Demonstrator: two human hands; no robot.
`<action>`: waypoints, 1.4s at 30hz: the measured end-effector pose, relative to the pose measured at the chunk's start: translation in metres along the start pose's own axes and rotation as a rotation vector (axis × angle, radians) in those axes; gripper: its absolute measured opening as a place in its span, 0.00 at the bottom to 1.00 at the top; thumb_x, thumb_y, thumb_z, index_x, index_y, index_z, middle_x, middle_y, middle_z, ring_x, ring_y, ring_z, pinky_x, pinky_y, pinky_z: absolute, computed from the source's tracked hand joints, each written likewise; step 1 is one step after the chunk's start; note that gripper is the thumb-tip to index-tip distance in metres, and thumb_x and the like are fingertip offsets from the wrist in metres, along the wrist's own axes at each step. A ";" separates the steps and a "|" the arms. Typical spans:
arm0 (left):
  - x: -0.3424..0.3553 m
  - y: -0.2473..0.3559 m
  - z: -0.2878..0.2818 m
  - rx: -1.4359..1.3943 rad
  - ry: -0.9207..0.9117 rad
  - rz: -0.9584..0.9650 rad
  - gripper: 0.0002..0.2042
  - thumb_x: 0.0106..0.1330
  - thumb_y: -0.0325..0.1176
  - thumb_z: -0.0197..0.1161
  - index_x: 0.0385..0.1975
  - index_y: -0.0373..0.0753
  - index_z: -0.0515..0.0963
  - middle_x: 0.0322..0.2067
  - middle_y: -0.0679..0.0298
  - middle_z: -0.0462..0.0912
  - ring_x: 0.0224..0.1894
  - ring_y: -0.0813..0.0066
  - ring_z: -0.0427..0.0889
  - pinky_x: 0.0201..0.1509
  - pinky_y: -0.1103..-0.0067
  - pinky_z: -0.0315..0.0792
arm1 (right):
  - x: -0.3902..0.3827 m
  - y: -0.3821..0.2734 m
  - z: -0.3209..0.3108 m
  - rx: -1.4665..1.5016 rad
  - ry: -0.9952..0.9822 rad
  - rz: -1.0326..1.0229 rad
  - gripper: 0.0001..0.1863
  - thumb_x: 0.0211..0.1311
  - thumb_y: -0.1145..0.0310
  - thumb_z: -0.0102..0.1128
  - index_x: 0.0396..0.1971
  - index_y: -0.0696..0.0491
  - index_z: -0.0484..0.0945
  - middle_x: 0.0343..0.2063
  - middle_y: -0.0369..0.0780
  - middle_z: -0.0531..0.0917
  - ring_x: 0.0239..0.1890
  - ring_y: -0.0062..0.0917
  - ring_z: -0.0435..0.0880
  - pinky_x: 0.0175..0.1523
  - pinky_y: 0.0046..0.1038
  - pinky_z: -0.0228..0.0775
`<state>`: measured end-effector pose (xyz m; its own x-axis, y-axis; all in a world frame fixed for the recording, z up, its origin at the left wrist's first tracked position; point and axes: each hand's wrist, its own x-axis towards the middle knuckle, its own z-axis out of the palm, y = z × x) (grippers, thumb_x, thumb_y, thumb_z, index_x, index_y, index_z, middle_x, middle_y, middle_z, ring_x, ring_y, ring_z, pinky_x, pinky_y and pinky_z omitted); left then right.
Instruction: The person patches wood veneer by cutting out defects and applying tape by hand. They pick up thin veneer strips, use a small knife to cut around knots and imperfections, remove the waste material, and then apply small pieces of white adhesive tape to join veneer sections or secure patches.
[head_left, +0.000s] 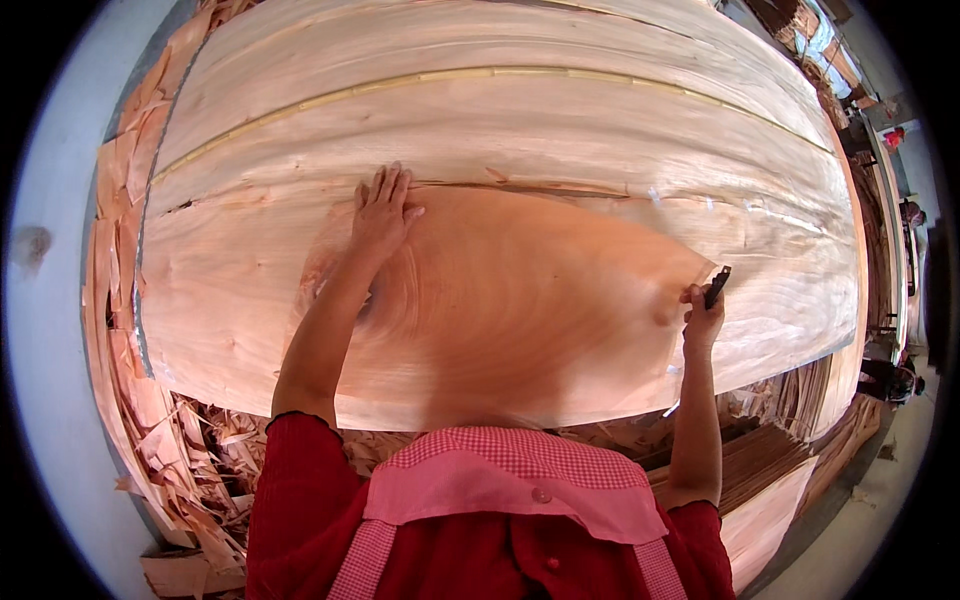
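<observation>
Hands first: the left hand (383, 212) lies flat, palm down and fingers stretched together toward the far side, pressing on the far left corner of a reddish veneer sheet (510, 300). Its bare forearm runs straight back to a red sleeve near the lower edge. The right hand (703, 316) is raised at the sheet's right tip, wrist bent, its grip closed around a small dark knife (717, 286) whose end points up and to the right.

The reddish sheet lies on top of wider pale veneer sheets (520, 130) that cover the table from left to right. A thin yellowish strip (470, 75) runs across the pale sheets on the far side, and a dark split follows the reddish sheet's far edge. Torn veneer scraps (190, 470) are heaped on the near left below the table's edge. Stacked veneer (770, 455) sits low on the near right.
</observation>
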<state>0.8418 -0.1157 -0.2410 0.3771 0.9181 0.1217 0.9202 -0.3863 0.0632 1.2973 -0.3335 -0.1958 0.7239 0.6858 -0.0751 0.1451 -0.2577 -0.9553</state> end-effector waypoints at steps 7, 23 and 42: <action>0.008 -0.025 -0.019 -0.447 -0.058 0.048 0.21 0.51 0.32 0.63 0.46 0.41 0.68 0.51 0.61 0.70 0.56 0.64 0.65 0.62 0.66 0.53 | -0.014 0.009 -0.015 0.056 -0.005 -0.024 0.07 0.58 0.70 0.55 0.32 0.51 0.67 0.27 0.39 0.81 0.14 0.11 0.69 0.15 0.12 0.53; 0.027 -0.038 -0.027 -0.546 -0.044 -0.127 0.08 0.54 0.35 0.60 0.23 0.37 0.74 0.26 0.60 0.79 0.33 0.63 0.77 0.42 0.72 0.68 | 0.012 -0.010 0.013 -0.212 0.015 0.024 0.05 0.56 0.71 0.54 0.27 0.56 0.69 0.17 0.37 0.76 0.19 0.19 0.75 0.19 0.19 0.61; 0.039 0.013 0.005 0.128 0.305 -0.198 0.09 0.55 0.40 0.58 0.33 0.46 0.73 0.35 0.66 0.77 0.42 0.65 0.74 0.58 0.56 0.54 | 0.119 0.041 0.031 -0.726 0.189 -0.206 0.13 0.53 0.63 0.57 0.32 0.58 0.74 0.22 0.42 0.79 0.28 0.37 0.79 0.36 0.35 0.69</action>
<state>0.8687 -0.0842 -0.2403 0.1598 0.8979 0.4102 0.9851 -0.1720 -0.0071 1.3687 -0.2416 -0.2530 0.7275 0.6576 0.1958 0.6476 -0.5638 -0.5127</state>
